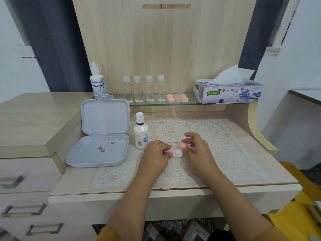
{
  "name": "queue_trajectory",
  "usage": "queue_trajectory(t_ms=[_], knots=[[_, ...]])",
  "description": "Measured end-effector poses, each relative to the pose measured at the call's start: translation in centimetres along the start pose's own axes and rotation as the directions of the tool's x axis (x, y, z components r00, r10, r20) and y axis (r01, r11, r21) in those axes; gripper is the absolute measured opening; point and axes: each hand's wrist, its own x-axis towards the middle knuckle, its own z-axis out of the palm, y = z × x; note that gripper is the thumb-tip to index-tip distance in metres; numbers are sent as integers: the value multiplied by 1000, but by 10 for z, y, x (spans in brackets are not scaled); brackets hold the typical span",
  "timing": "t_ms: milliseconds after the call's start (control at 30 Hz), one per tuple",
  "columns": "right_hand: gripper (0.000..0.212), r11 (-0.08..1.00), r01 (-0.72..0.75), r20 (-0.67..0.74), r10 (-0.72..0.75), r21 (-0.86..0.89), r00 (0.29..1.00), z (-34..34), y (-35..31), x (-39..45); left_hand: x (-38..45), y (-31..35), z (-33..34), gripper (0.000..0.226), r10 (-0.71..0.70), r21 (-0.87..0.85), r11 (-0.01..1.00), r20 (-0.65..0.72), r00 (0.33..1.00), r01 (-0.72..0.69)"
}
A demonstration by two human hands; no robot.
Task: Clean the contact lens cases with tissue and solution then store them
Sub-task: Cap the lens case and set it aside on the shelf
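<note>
**A:** From the head camera, where is the lens case?

**B:** The contact lens case (177, 152) sits on the lace mat (217, 145) in the middle of the surface (260, 171), between both hands. Its white well shows, uncapped. The left hand (156, 156) has its fingers curled round the case's left end, pinching a pink part there. The right hand (198, 145) pinches a pink cap (183, 145) with thumb and fingers, just above and right of the white well.

**A:** And the supplies?

**B:** A white solution bottle (141, 132) stands upright just left of the left hand. Beside it lies an open storage box (102, 136), lid up, with three small dark bits in its tray. On the glass shelf (191, 103) behind stand a Dream Eye bottle (98, 82), four clear bottles (144, 88), a cluster of pink lens cases (177, 98), and a tissue box (229, 92) with a tissue sticking out.
</note>
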Motion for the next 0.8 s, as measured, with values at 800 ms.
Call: queue_trajectory(t_ms=[800], knots=[[28, 850, 188, 84, -169, -491, 982, 2, -4, -1, 0, -5, 2, 31, -18, 28, 999, 51, 999, 16]])
